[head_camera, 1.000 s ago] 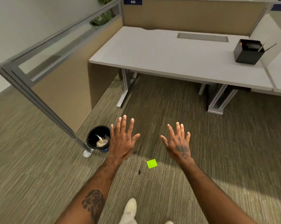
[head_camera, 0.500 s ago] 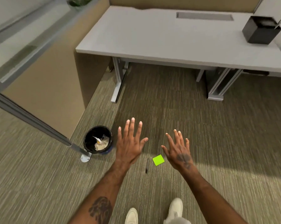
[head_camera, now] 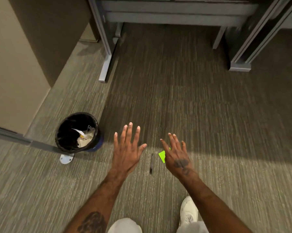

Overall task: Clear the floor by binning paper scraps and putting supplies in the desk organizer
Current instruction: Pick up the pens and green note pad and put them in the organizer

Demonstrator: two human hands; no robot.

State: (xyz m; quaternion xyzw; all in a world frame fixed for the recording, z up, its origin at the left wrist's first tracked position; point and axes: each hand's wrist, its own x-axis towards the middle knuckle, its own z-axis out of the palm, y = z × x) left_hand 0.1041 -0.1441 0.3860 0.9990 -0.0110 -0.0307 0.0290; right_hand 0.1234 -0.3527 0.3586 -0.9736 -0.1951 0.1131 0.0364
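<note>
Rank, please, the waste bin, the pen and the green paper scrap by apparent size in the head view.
1. waste bin, clearly largest.
2-3. pen and green paper scrap: unsure; the pen is longer but thin, the scrap partly hidden by the right hand.

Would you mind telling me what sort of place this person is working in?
Most likely an office cubicle: patterned carpet, a desk's metal legs, a partition panel and a lined waste bin holding paper.

matt, ribbed carpet [head_camera: 209, 132] all over, glossy crinkled black plastic liner [head_camera: 66, 137] in the bin [head_camera: 99, 142] at nine o'clock with crumpled white paper [head_camera: 84, 139] inside, smooth matt green paper note [head_camera: 161, 155] and slim dark plastic-looking pen [head_camera: 151, 163] near centre, dull grey painted metal desk leg [head_camera: 106, 64] at eleven o'clock.
</note>
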